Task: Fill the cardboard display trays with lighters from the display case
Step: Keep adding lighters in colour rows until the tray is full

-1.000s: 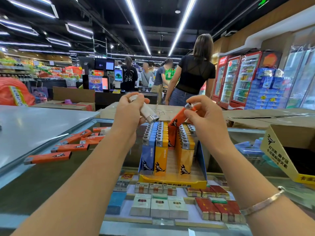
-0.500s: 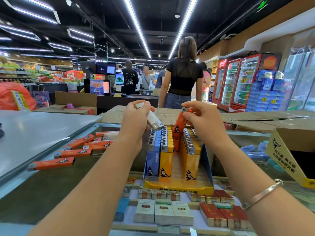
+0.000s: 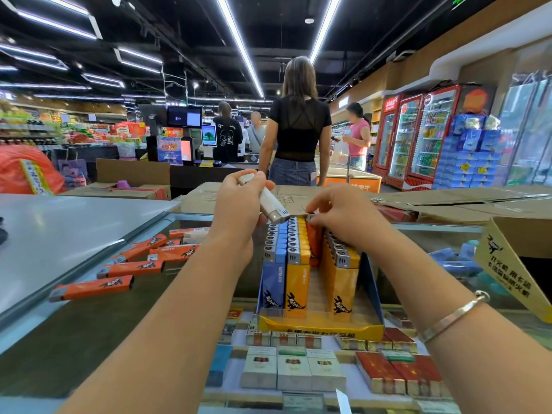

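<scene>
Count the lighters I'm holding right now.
2. A white lighter in the left hand, above the tray; an orange lighter standing in the tray, its top pinched by the right hand.

Glossy plastic lighters (image 3: 297,273) with shiny metal tops sit in a matt cardboard tray (image 3: 321,330) on a reflective glass counter (image 3: 89,324), plus a polished metal bangle (image 3: 454,316).

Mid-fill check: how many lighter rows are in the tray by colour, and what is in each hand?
Blue rows: 1
Yellow rows: 2
Orange rows: 1, back part only
Total rows in the display tray: 4
White lighter, gripped by the left hand: 1
Orange lighter, pinched at its top by the right hand at the orange row: 1
</scene>
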The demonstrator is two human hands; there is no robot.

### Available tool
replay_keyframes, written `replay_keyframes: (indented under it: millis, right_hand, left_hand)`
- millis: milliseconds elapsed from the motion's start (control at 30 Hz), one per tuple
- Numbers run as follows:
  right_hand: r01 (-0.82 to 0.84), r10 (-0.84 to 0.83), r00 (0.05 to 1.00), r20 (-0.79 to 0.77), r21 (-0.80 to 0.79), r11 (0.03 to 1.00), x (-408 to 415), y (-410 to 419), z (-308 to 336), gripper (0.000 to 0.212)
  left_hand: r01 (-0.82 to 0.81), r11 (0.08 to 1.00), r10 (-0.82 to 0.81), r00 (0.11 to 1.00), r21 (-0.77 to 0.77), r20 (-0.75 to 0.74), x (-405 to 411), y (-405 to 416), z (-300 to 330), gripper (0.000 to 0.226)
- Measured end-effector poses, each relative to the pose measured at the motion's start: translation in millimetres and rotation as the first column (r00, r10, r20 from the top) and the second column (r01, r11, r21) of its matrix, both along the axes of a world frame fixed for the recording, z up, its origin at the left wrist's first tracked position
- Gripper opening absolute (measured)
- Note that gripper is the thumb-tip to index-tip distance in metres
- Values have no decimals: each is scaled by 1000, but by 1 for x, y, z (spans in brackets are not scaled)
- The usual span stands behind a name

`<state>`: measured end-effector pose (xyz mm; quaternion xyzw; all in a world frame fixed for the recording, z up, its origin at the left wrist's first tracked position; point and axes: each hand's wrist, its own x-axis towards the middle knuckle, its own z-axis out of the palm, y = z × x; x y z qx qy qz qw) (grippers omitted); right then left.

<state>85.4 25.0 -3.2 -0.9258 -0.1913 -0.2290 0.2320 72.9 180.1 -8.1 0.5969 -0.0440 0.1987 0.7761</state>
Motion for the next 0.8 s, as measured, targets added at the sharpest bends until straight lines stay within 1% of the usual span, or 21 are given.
replay_keyframes:
  millis: [100, 267, 433, 467, 533, 600, 633, 700, 800]
  right_hand:
    - [-10, 8, 997, -81, -28, 1000, 0, 2, 3, 14]
    - [-25, 19, 992, -121, -49, 999, -2, 3, 6, 8]
    - [-68, 59, 983, -175, -45, 997, -8, -2, 3, 17]
    - [-72, 69, 986, -149, -11, 997, -11, -4, 2, 19]
    - [-92, 101, 993, -54, 148, 985, -19, -8, 2, 22]
    - [-176, 171, 984, 44, 311, 934, -28, -12, 4, 32]
    - [-231, 219, 973, 73, 347, 909, -33, -13, 5, 39]
    - [-319, 302, 948, 104, 347, 882, -43, -7, 6, 47]
    - [-365, 324, 928, 184, 284, 887, -51, 2, 3, 41]
  left_hand:
    - [4, 1000, -4, 1000, 3, 4, 0, -1, -1, 5]
    - [25, 1000, -25, 1000, -11, 11, 1, 0, -2, 8]
    - [26, 999, -27, 999, 24, 20, 1, 3, -4, 20]
    - [29, 999, -29, 999, 24, 15, 0, 4, -5, 20]
    - [32, 999, -32, 999, 17, 14, -1, 5, -4, 22]
    - [33, 999, -33, 999, 5, 15, -2, 5, -3, 24]
    - [38, 999, -38, 999, 5, 13, -2, 5, -3, 25]
    - [73, 997, -73, 997, 37, 5, -3, 5, -3, 27]
    - [202, 973, -204, 979, 111, 12, -7, 0, -3, 26]
